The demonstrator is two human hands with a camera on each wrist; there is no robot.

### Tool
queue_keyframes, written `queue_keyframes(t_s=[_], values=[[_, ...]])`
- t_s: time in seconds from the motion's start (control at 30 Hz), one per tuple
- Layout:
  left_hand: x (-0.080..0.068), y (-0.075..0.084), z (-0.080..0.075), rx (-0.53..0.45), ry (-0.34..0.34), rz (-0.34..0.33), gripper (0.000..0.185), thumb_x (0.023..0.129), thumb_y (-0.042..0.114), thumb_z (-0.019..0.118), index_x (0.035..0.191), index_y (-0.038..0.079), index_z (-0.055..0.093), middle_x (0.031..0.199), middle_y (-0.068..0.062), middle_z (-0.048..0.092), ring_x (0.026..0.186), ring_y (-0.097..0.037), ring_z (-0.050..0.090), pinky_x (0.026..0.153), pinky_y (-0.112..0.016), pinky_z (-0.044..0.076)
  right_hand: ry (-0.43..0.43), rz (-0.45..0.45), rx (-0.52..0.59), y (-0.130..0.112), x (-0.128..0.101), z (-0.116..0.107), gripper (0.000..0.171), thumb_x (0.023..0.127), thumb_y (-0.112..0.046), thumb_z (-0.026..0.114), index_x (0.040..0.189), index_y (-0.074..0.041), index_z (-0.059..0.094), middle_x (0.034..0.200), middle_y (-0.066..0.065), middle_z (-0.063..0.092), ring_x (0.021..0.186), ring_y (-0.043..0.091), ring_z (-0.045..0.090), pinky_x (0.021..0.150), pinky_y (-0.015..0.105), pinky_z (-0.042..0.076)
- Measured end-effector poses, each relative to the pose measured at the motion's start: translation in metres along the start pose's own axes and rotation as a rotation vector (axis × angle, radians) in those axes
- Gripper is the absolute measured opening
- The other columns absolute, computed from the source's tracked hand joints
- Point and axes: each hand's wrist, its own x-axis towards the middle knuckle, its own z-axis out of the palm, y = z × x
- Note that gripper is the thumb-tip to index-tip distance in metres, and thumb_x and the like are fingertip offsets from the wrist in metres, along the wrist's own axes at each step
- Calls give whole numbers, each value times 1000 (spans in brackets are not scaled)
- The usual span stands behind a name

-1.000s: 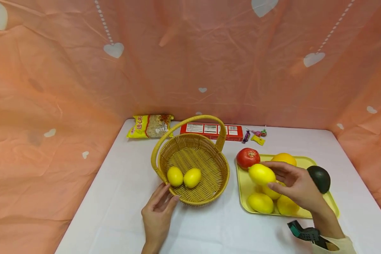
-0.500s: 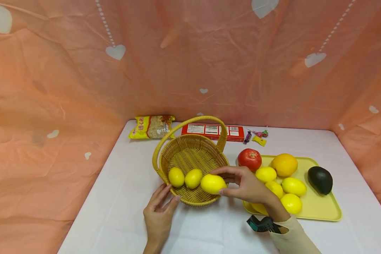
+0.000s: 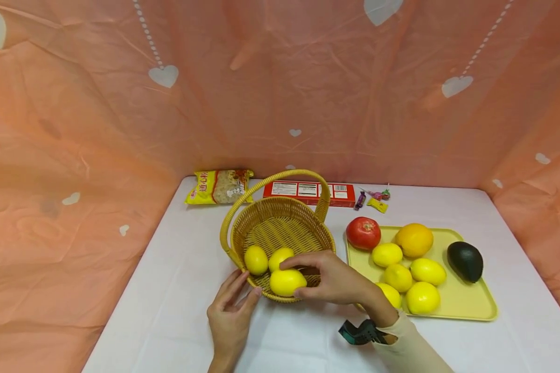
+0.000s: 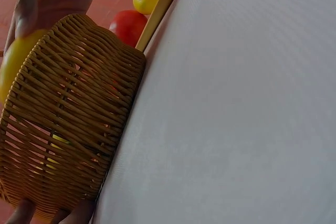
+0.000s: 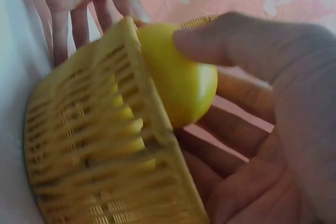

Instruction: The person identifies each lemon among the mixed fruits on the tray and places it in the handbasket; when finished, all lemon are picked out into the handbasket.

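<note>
My right hand [image 3: 333, 277] pinches a lemon [image 3: 287, 283] between thumb and fingers, over the near rim of a wicker basket [image 3: 284, 228]. In the right wrist view this lemon [image 5: 176, 77] sits right at the rim, the thumb on one side and fingers behind. Inside the basket, a lemon [image 3: 255, 260] lies to the left and another lemon [image 3: 281, 256] is partly covered by the right hand. At the basket's near left, my left hand [image 3: 231, 316] rests its fingertips and thumb against the outer wall by the rim; its fingertips [image 4: 79, 214] touch the weave in the left wrist view.
A yellow tray [image 3: 471, 305] on the right bears several lemons, an orange-yellow fruit [image 3: 414, 240] and an avocado [image 3: 465, 261]. A red round fruit [image 3: 363, 233] overlaps its corner. Behind are a pasta bag [image 3: 220, 187], a red box [image 3: 308, 192] and wrapped candies [image 3: 377, 205]. The basket's handle [image 3: 261, 181] arches overhead.
The right hand has carried the lemon leftward from above the tray to the basket, then lower toward its near rim. The left hand has stayed against the basket.
</note>
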Motion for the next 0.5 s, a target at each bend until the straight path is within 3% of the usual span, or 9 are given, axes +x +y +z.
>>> queue_keyframes(t_s=[0.23,0.5], values=[[1,1,0,16,8,-32,44,88,-21,79,131,-15,72,149,-32,60,127,-15,74,97,-29,64,0,-34,-54,-8,18,7,48,90,-18,89,136,-15,77,135,-4,78,125,17,72,113,34,60],[1,0,1,26,16,-37,45,87,-19,81,131,-12,73,148,-32,63,125,-15,75,98,-33,63,90,5,146,1,2,-8,47,95,-15,87,140,-6,74,139,12,76,127,33,73,113,42,61]])
